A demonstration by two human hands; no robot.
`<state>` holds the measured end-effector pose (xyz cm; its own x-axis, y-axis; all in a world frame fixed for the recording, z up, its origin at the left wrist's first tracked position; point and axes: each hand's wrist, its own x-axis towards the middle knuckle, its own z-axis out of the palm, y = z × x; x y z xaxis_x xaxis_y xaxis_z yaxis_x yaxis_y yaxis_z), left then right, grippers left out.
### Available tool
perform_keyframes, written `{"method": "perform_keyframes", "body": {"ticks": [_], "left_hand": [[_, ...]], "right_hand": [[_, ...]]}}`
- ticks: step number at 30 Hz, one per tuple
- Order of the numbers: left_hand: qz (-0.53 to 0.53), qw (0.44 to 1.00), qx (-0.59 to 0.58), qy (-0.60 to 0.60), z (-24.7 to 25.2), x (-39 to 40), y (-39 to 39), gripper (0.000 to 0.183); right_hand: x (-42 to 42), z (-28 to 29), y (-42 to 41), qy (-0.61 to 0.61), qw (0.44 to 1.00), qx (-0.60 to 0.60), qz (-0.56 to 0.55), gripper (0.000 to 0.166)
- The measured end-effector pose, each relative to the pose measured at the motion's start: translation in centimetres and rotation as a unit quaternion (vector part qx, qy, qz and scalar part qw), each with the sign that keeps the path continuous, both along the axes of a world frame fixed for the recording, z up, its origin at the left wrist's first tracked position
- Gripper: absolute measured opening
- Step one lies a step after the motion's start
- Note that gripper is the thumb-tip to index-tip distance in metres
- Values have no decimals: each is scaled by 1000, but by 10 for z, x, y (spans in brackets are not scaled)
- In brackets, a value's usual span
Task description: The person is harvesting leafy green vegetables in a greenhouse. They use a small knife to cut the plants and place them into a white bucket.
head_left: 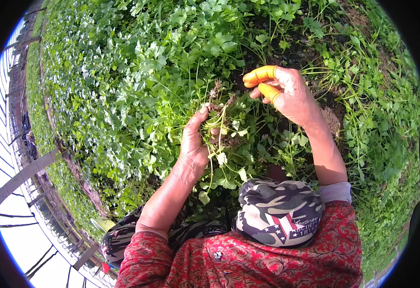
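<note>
My left hand [195, 135] holds a small bunch of leafy green plants [224, 126], probably celery or a similar herb, with soil-covered roots [215, 91] pointing away from me. Yellowish stems and leaves hang down towards my knees. To the upper right, my right hand [267, 84] is raised apart from the bunch. Orange covers [262, 75] sit on its thumb and at least one finger; its fingers are curled, and nothing shows between them. Dense leafy plants [130, 86] grow around both hands.
Bare soil [330, 120] shows beside my right wrist, with trailing plants [366, 122] beyond it. Camouflage-patterned cloth [280, 212] covers my knee. A pale curved beam [26, 176] and a clear-sheeted frame structure stand at the far left, past a narrow dirt strip [84, 183].
</note>
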<state>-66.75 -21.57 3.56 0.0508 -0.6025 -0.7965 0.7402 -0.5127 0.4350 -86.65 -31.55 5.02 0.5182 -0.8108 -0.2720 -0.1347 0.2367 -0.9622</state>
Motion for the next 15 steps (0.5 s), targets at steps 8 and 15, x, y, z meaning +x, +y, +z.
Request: {"method": "perform_keyframes", "body": {"ticks": [8,15], "left_hand": [[-5,999,-17,43,9,-5,0,26],[23,997,-19,73,6,1,5,25]], "right_hand": [[35,-142,-36,254,911,-323,-27,24],[14,-148,-26,-68,993,-92,35,5]]}}
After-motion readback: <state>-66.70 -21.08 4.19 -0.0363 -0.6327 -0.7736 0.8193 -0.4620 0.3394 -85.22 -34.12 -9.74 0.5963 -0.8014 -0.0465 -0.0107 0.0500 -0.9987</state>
